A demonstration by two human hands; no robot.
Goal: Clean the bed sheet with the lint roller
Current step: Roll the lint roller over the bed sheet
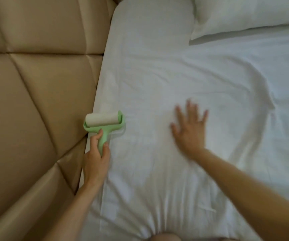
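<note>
A white bed sheet (157, 75) covers the bed, wrinkled in the middle and towards the right. My left hand (95, 160) grips the green handle of a lint roller (103, 123). Its white roll lies at the sheet's left edge, right beside the padded headboard. My right hand (189, 129) lies flat on the sheet with fingers spread, to the right of the roller and apart from it; it looks blurred.
A tan padded headboard (36, 84) fills the left side, tight against the mattress edge. A white pillow (244, 14) lies at the top right. A long curved fold (262, 101) in the sheet runs on the right.
</note>
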